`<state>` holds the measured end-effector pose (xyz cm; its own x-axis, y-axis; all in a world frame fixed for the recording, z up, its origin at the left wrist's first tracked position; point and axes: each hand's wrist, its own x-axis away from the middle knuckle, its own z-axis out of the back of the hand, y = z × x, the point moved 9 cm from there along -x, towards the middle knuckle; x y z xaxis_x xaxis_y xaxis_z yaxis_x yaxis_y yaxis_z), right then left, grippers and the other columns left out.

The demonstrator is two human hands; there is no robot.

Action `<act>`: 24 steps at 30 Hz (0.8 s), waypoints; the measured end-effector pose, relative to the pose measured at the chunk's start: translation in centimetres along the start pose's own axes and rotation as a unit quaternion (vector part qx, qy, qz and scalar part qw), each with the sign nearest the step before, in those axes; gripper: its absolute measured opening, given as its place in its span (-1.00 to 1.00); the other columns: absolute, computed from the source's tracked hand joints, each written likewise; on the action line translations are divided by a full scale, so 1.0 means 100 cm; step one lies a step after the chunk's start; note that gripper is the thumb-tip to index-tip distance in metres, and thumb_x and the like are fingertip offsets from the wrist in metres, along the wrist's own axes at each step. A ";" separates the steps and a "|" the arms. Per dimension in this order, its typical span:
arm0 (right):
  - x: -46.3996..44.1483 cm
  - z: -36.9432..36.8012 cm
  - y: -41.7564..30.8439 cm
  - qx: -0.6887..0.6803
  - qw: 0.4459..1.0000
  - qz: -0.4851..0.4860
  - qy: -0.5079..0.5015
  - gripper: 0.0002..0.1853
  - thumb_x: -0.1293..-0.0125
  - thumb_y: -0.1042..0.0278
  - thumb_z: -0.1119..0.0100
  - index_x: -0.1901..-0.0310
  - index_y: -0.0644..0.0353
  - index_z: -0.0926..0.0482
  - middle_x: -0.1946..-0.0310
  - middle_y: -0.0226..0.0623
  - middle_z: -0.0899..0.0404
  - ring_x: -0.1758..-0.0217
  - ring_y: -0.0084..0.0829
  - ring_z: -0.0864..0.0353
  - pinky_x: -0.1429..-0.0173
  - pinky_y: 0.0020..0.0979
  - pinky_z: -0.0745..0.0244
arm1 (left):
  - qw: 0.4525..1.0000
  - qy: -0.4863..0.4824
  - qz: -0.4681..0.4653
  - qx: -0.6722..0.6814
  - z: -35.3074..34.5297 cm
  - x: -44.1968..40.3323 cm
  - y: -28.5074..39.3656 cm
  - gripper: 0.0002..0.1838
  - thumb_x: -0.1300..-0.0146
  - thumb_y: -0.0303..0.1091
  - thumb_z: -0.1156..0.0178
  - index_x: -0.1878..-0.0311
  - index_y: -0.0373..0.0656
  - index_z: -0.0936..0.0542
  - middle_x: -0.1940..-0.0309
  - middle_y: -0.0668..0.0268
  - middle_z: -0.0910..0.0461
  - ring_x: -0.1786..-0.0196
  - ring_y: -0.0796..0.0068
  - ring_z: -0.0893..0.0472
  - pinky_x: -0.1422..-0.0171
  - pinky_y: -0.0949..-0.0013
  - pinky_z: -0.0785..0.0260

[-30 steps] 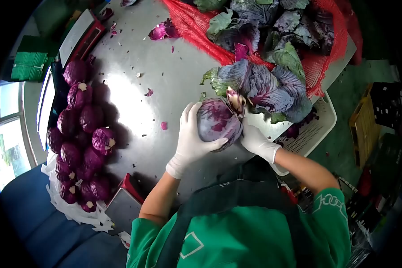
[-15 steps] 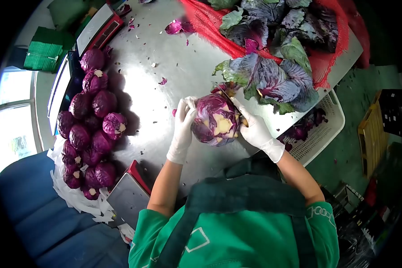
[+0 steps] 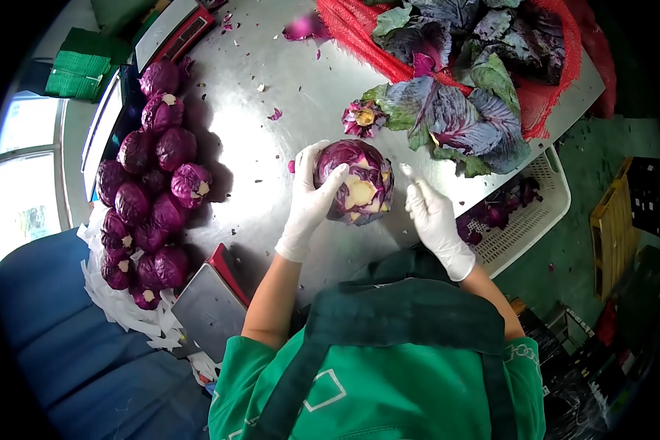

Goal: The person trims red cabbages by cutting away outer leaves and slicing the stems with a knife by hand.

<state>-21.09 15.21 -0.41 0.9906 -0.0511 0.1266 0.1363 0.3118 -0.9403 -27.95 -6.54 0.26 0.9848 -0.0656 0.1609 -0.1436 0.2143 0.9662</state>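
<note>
My gloved left hand (image 3: pixel 312 198) grips a red cabbage (image 3: pixel 358 193) from its left side, thumb over the front. The cabbage's pale cut base faces me, with trimmed white patches around it. Just right of it, clear of the cabbage, is my gloved right hand (image 3: pixel 431 220), its fingers curled in; what they hold, if anything, I cannot make out. A cut-off stem piece with purple leaf bits (image 3: pixel 363 118) lies on the metal table (image 3: pixel 264 165) above the cabbage. Large loose outer leaves (image 3: pixel 447 121) rest to its right.
Several trimmed red cabbages (image 3: pixel 176 149) are piled at the left, near a scale (image 3: pixel 211 312). A red mesh bag (image 3: pixel 367 44) with dark leafy cabbages is at the top right. Below the table's right edge, a white basket (image 3: pixel 554 202) holds purple leaves. Scraps dot the table.
The cabbage has turned so its cut base faces me. The stem piece has come off and lies on the table. My right hand has moved away from the cabbage.
</note>
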 end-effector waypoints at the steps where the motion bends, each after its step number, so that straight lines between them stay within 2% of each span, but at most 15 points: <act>1: 0.002 -0.004 -0.011 0.037 0.999 0.036 0.003 -0.58 -0.52 0.10 -0.02 -0.33 -0.01 -0.46 0.49 -0.11 -0.60 0.53 -0.22 -0.62 0.39 -0.32 -0.46 | 1.000 0.000 0.000 0.000 -0.001 0.000 0.001 -0.48 -0.23 -0.26 -0.34 -0.20 -0.26 -0.45 -0.09 0.15 -0.40 -0.19 0.27 -0.47 -0.33 0.27 -0.31; 2: 0.003 -0.012 -0.009 0.070 0.996 0.049 -0.011 -0.51 -0.52 0.06 0.03 -0.41 -0.05 -0.35 0.37 -0.01 -0.64 0.49 0.01 -0.61 0.40 -0.19 -0.47 | 1.000 0.002 -0.002 -0.018 -0.001 -0.001 0.004 -0.48 -0.24 -0.25 -0.33 -0.20 -0.26 -0.45 -0.10 0.14 -0.41 -0.20 0.27 -0.47 -0.33 0.27 -0.31; 5: -0.003 -0.023 -0.004 0.143 0.986 0.087 -0.003 -0.47 -0.53 0.01 0.09 -0.46 -0.06 -0.26 0.34 -0.04 -0.66 0.49 0.03 -0.61 0.40 -0.11 -0.47 | 0.997 0.001 -0.020 -0.073 -0.003 -0.001 0.023 -0.49 -0.26 -0.24 -0.31 -0.21 -0.26 -0.45 -0.11 0.12 -0.43 -0.20 0.26 -0.47 -0.33 0.26 -0.31; 7: -0.010 -0.025 -0.004 0.133 0.985 0.109 -0.002 -0.46 -0.54 0.00 0.13 -0.46 -0.05 -0.24 0.33 -0.04 -0.66 0.48 0.03 -0.62 0.40 -0.10 -0.48 | 0.993 -0.001 -0.035 -0.111 -0.005 -0.001 0.029 -0.49 -0.27 -0.24 -0.30 -0.21 -0.26 -0.46 -0.11 0.11 -0.43 -0.20 0.25 -0.47 -0.33 0.26 -0.31; 10: -0.016 -0.022 -0.010 0.103 0.986 0.129 0.014 -0.48 -0.53 0.00 0.10 -0.44 -0.06 -0.28 0.33 -0.05 -0.67 0.45 0.03 -0.64 0.40 -0.10 -0.49 | 0.994 0.001 -0.023 -0.104 -0.004 -0.005 0.026 -0.49 -0.28 -0.23 -0.29 -0.22 -0.26 -0.46 -0.10 0.10 -0.44 -0.20 0.24 -0.48 -0.33 0.26 -0.32; 16: -0.022 -0.017 -0.002 0.114 0.987 0.100 0.051 -0.55 -0.53 0.03 0.06 -0.35 -0.05 -0.42 0.26 -0.07 -0.69 0.39 0.02 -0.68 0.33 -0.13 -0.53 | 0.991 0.010 -0.024 -0.133 -0.012 -0.007 0.028 -0.50 -0.28 -0.21 -0.30 -0.20 -0.26 -0.46 -0.11 0.06 -0.45 -0.20 0.17 -0.49 -0.32 0.23 -0.32; 18: -0.025 -0.010 0.022 0.081 0.989 0.034 0.116 -0.56 -0.52 0.02 0.04 -0.30 0.01 -0.48 0.17 -0.03 -0.69 0.18 0.01 -0.70 0.14 -0.16 -0.57 | 0.986 0.026 -0.043 -0.160 -0.014 -0.006 0.031 -0.50 -0.27 -0.21 -0.30 -0.19 -0.26 -0.46 -0.10 0.05 -0.45 -0.19 0.14 -0.49 -0.31 0.22 -0.33; 19: -0.035 0.005 0.030 0.027 0.979 0.058 0.196 -0.56 -0.52 0.00 0.04 -0.25 0.05 -0.52 0.07 -0.02 -0.67 -0.03 -0.01 -0.65 -0.12 -0.21 -0.52 | 0.986 0.026 -0.044 -0.160 -0.015 -0.004 0.029 -0.50 -0.27 -0.21 -0.30 -0.19 -0.26 -0.46 -0.10 0.05 -0.45 -0.19 0.14 -0.49 -0.31 0.22 -0.33; 20: -0.046 0.005 0.079 0.042 0.988 -0.042 0.146 -0.55 -0.50 -0.02 0.03 -0.24 0.06 -0.53 0.01 -0.02 -0.65 -0.09 -0.01 -0.62 -0.19 -0.22 -0.47 | 0.983 0.032 -0.067 -0.170 -0.015 0.001 0.029 -0.50 -0.27 -0.21 -0.31 -0.19 -0.26 -0.46 -0.10 0.05 -0.45 -0.19 0.14 -0.49 -0.31 0.21 -0.33; 21: -0.058 0.007 0.100 0.054 0.987 -0.098 0.113 -0.53 -0.49 -0.05 0.03 -0.23 0.08 -0.53 -0.03 -0.02 -0.64 -0.13 -0.01 -0.60 -0.22 -0.23 -0.45 | 0.978 0.037 -0.094 -0.181 -0.014 0.002 0.030 -0.50 -0.26 -0.22 -0.31 -0.19 -0.26 -0.46 -0.10 0.05 -0.45 -0.19 0.13 -0.49 -0.31 0.21 -0.33; 22: -0.068 0.009 0.113 0.068 0.983 -0.153 0.076 -0.51 -0.47 -0.07 0.02 -0.22 0.09 -0.54 -0.07 -0.02 -0.62 -0.16 -0.02 -0.58 -0.26 -0.25 -0.43 | 0.984 0.038 -0.081 -0.156 -0.013 0.001 0.023 -0.50 -0.29 -0.21 -0.30 -0.20 -0.24 -0.45 -0.10 0.08 -0.45 -0.20 0.17 -0.47 -0.32 0.21 -0.33; 23: -0.075 0.009 0.119 0.085 0.980 -0.173 0.051 -0.49 -0.46 -0.10 0.01 -0.22 0.10 -0.54 -0.09 -0.02 -0.61 -0.17 -0.03 -0.58 -0.26 -0.26 -0.43 | 0.983 0.037 -0.080 -0.159 -0.012 0.002 0.021 -0.50 -0.29 -0.21 -0.30 -0.20 -0.24 -0.45 -0.10 0.08 -0.45 -0.20 0.17 -0.47 -0.32 0.21 -0.33; 24: -0.083 0.007 0.119 0.076 0.981 -0.172 0.044 -0.48 -0.45 -0.10 0.01 -0.23 0.10 -0.53 -0.07 0.00 -0.62 -0.16 -0.02 -0.59 -0.25 -0.24 -0.44 | 0.994 0.047 -0.032 -0.095 -0.008 0.002 0.012 -0.50 -0.31 -0.20 -0.29 -0.22 -0.24 -0.44 -0.11 0.09 -0.44 -0.22 0.20 -0.46 -0.32 0.22 -0.32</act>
<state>-27.70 20.04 -12.46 0.8821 -0.2570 0.3947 0.4689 0.3991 -0.7880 -27.82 -5.56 1.28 0.9974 0.0051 0.0724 -0.0686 0.3941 0.9165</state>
